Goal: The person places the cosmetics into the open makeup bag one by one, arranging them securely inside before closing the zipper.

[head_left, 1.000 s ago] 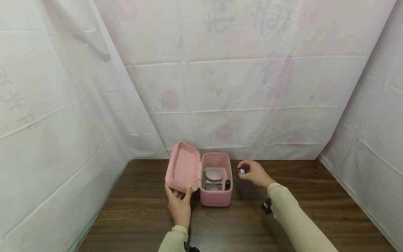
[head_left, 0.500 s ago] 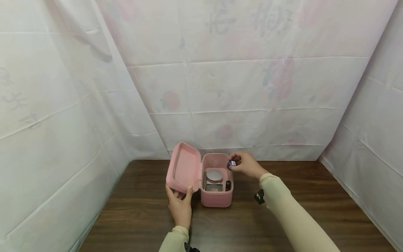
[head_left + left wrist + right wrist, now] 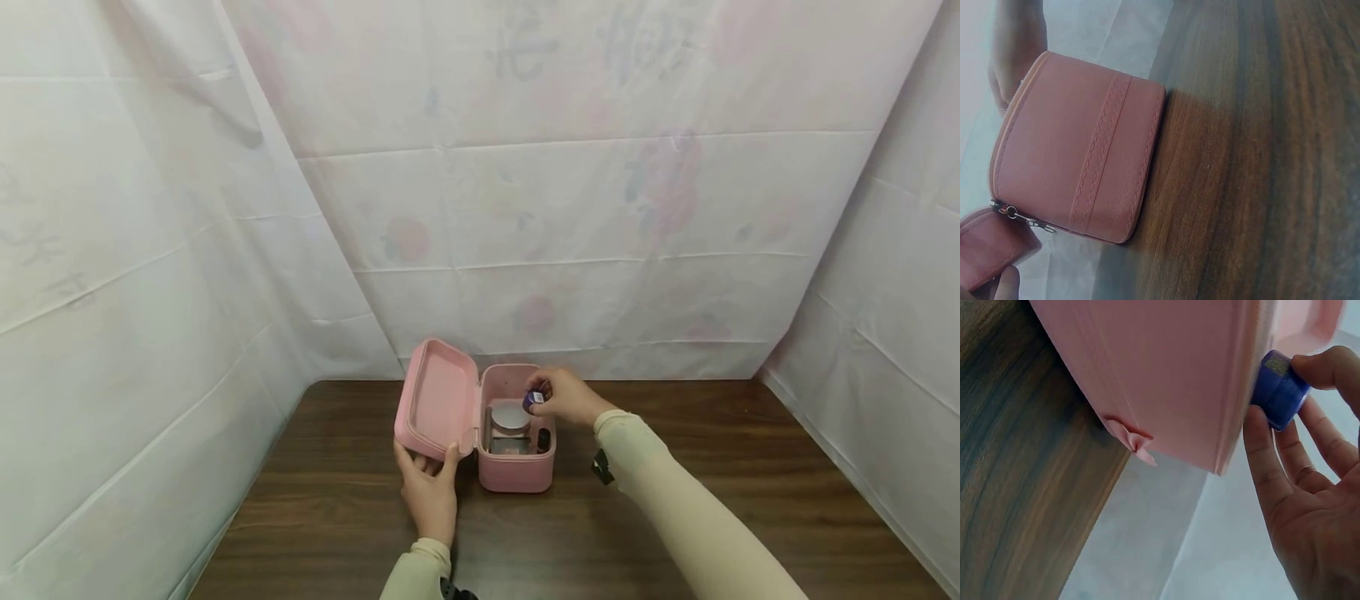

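A pink zippered cosmetic case (image 3: 516,475) stands on the table with its lid (image 3: 441,387) swung out to the left. My left hand (image 3: 430,492) grips the lid's lower edge, thumb on the inner side. Over the case's right rim, my right hand (image 3: 566,396) pinches a small blue jar (image 3: 1279,390) between thumb and fingers; a pale label shows on it. Inside the case lie a round silver-lidded container (image 3: 510,417), a dark flat compact-like item (image 3: 510,447) and a small black-capped item (image 3: 543,440).
The case rests on a dark wood-grain table (image 3: 345,500). White printed sheets (image 3: 570,208) hang behind and at both sides. A zipper pull (image 3: 1029,219) dangles at the case's front corner, and a pink bow (image 3: 1130,439) sits on its side.
My right hand has carried the blue jar leftward, from beside the case to above its opening. The left hand and lid have stayed put.
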A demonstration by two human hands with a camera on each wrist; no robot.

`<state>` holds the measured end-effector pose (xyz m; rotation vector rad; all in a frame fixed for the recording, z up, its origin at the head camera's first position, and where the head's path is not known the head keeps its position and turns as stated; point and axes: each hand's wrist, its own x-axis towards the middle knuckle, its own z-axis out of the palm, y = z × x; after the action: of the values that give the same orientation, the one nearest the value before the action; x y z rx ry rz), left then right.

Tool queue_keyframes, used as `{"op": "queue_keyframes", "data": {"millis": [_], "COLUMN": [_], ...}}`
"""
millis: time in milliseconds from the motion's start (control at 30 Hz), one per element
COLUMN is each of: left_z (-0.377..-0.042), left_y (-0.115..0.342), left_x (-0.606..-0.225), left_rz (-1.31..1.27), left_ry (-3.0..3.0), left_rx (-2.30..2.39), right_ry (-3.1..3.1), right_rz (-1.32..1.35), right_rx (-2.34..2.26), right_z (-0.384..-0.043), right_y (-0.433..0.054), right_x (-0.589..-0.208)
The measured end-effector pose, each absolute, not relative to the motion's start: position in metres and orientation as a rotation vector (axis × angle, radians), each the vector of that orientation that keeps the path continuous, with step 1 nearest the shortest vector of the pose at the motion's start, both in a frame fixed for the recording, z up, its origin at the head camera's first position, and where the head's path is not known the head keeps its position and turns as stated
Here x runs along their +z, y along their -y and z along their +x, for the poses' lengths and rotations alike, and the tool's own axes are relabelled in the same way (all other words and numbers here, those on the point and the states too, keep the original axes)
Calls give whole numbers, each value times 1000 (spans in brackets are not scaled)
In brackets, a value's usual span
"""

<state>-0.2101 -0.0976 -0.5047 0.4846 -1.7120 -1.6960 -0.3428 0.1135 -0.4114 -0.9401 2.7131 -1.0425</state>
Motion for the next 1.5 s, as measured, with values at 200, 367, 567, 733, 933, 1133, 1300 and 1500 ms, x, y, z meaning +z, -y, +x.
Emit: {"op": "queue_keyframes", "data": {"millis": [200,367,567,733,933,1133,1300,1500], "left_z": [-208,-207,-207,-207,-203,-201,-200,-199], "left_y": [98,98,98,100,101,103,104,105], "left_x": [-502,-502,-503,-503,-503,-501,-500,-500], "left_rz": [498,496,478,484,489,488,480,493], "left_ry": [1733,1735,1724,1731,1720,1719,1709,1715], "left_rx": [-1691,-1688,-1697,-1685,-1705,-1680,-1677,-1683], "right_ry": [-2753,-2734,-2710,-2817,-2911,-2923,-2930,-2947], "right_rz": [-991,-1043,-1024,-1108,-1178,-1103,-1089,-1061], "right_rx": [-828,-648,-480,-224,-8,-6,33,26], "right_z": [-347,-346,-349,-350,-349,-346,-346,-345], "right_y": [-101,-91,-84,-82,-80,-75,-72,-68], "right_x": [-412,-411,-416,-419,-428,-431,-432,-434]}}
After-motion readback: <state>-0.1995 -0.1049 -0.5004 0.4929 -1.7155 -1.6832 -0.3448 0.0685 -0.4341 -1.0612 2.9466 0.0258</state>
